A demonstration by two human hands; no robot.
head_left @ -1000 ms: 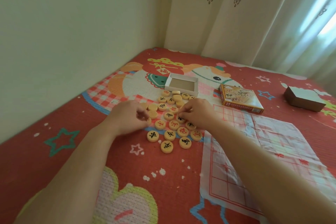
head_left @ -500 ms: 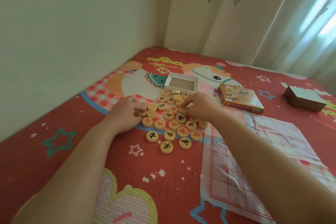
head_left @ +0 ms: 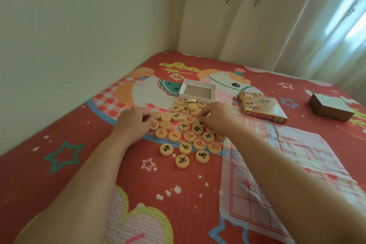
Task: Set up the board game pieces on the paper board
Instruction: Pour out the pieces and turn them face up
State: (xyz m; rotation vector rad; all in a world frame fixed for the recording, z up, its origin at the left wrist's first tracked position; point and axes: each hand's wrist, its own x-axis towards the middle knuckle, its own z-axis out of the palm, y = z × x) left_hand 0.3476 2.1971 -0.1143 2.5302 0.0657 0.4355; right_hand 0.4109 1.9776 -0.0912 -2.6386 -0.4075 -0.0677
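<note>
On the bumpy red quilted bed cover (head_left: 83,164), the thin crinkly paper board with red lines (head_left: 287,156) lies just right of the right hand (head_left: 216,118), while both the right hand and the left hand (head_left: 132,123) curl, fingers bent, over the pile of round flat wooden game pieces (head_left: 186,134), and I cannot tell if either hand pinches one.
</note>
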